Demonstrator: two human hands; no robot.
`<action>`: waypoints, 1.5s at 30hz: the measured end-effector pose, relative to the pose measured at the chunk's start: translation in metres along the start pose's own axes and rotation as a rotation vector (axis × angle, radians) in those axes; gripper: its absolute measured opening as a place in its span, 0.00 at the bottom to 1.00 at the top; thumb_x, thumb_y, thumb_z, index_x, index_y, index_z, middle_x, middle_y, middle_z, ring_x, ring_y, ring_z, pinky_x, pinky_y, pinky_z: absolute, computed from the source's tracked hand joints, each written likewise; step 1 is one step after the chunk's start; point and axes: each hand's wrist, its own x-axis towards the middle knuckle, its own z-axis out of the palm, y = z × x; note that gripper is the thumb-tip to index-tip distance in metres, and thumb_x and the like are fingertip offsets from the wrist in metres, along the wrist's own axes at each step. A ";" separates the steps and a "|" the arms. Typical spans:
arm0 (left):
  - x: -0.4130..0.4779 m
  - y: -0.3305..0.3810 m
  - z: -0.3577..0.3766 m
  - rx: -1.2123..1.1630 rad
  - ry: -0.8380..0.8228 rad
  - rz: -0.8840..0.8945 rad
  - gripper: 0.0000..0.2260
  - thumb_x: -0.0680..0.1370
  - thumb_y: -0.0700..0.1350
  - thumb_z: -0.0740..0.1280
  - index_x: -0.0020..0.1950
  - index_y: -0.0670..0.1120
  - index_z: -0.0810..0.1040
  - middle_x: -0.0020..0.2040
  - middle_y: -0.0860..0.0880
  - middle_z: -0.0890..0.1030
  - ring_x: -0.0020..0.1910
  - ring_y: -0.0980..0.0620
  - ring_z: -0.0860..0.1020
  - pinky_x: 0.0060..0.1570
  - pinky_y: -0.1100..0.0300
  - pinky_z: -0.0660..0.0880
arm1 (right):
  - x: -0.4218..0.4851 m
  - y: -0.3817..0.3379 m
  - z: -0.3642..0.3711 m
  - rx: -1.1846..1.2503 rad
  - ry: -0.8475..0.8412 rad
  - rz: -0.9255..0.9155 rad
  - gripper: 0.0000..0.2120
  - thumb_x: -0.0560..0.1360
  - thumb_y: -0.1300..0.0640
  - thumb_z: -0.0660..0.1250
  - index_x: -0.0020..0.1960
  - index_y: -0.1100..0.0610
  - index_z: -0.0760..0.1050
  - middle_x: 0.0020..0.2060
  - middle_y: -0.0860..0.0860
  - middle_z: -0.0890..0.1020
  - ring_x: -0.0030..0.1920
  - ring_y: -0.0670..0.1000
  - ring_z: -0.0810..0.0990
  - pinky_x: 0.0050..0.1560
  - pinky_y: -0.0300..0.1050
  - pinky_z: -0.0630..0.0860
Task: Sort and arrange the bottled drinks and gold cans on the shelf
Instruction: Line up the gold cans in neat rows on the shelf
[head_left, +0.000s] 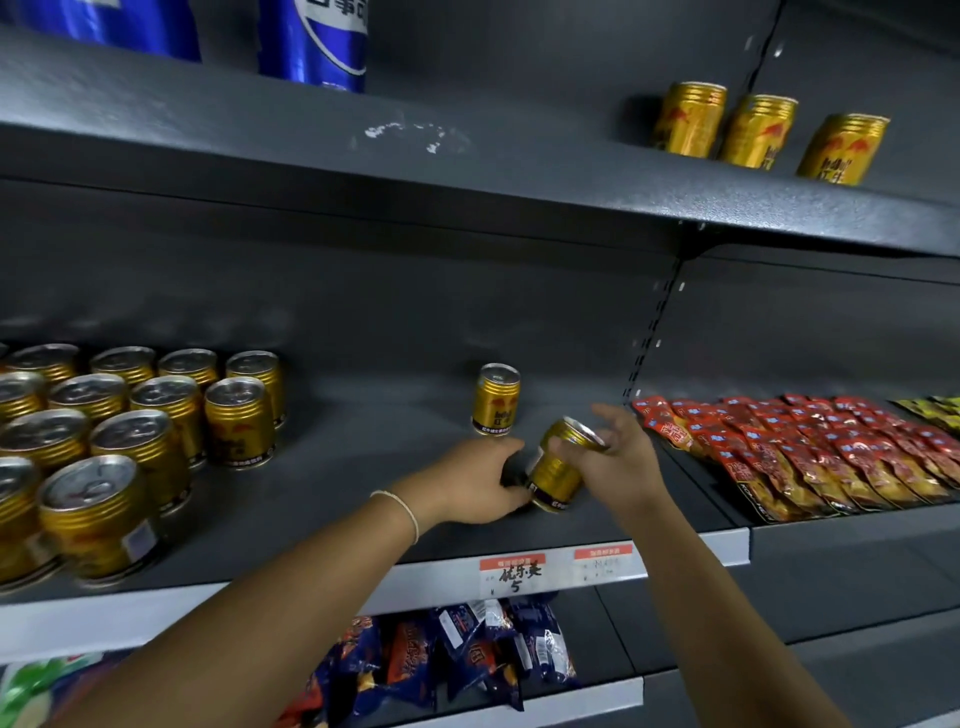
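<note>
Right hand (618, 457) is pinching the tilted gold can (558, 470) at 5 o'clock of the standing can (496, 399); whether the left hand (478, 483) is gripping its base is unclear. Level it before seating.

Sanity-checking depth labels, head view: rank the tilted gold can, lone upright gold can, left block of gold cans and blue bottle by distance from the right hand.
1. tilted gold can: gripped in the right hand.
2. lone upright gold can: behind it, to the left, same shelf.
3. left block of gold cans: far left, same shelf.
4. blue bottle: shelf above, top left.
</note>
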 end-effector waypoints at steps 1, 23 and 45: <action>-0.006 -0.004 -0.005 -0.100 -0.020 -0.021 0.19 0.74 0.49 0.72 0.63 0.48 0.73 0.59 0.50 0.79 0.57 0.51 0.77 0.59 0.52 0.75 | -0.003 -0.006 0.006 0.085 -0.052 0.013 0.32 0.68 0.58 0.79 0.68 0.50 0.69 0.53 0.51 0.80 0.52 0.49 0.80 0.45 0.41 0.75; -0.152 -0.094 -0.105 -1.831 -0.033 -0.159 0.28 0.70 0.44 0.70 0.65 0.31 0.70 0.56 0.29 0.78 0.52 0.27 0.78 0.56 0.34 0.75 | -0.071 -0.103 0.151 0.595 -0.636 -0.048 0.34 0.67 0.50 0.75 0.70 0.59 0.71 0.64 0.62 0.78 0.65 0.60 0.77 0.60 0.52 0.76; -0.191 -0.176 -0.165 0.305 0.213 -0.299 0.22 0.78 0.45 0.60 0.73 0.45 0.69 0.74 0.44 0.68 0.72 0.44 0.66 0.69 0.50 0.67 | -0.091 -0.051 0.267 0.232 -0.550 -0.232 0.33 0.72 0.72 0.72 0.66 0.42 0.68 0.65 0.46 0.78 0.64 0.44 0.78 0.64 0.44 0.74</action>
